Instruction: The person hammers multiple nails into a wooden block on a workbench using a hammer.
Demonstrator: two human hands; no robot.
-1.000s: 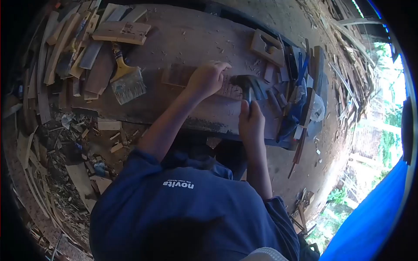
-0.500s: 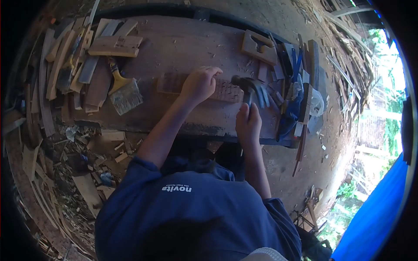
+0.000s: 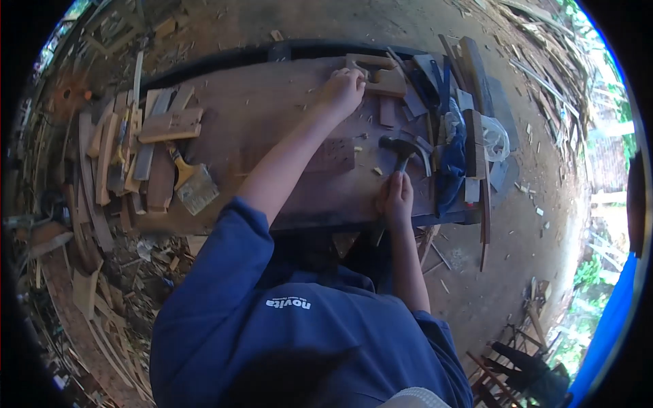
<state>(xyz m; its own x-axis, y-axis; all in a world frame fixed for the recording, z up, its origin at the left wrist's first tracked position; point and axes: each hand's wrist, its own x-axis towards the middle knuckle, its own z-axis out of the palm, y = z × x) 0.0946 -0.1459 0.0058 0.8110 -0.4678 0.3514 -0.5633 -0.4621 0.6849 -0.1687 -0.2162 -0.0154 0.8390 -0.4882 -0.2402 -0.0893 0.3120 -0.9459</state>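
My right hand (image 3: 396,195) is wrapped around the handle of a claw hammer (image 3: 403,146), whose head lies over the right part of the bench. My left hand (image 3: 345,90) is at the far side, at the left end of a wooden block with a cut-out (image 3: 386,80). Its fingers are curled together, and whatever they hold, if anything, is too small to make out. Below my left forearm lies a reddish wooden board (image 3: 335,155) with small marks or nails on its face, partly hidden by the arm.
A wide paintbrush (image 3: 194,182) and stacked wood offcuts (image 3: 170,126) lie on the bench's left. At its right are a blue cloth (image 3: 451,163), a clear plastic bag (image 3: 494,141) and wood strips (image 3: 473,75). Shavings cover the ground.
My left hand has moved away from the nailed board, forward and right to the block with the cut-out. The hammer has come off the board's right end. The whole view has shifted.
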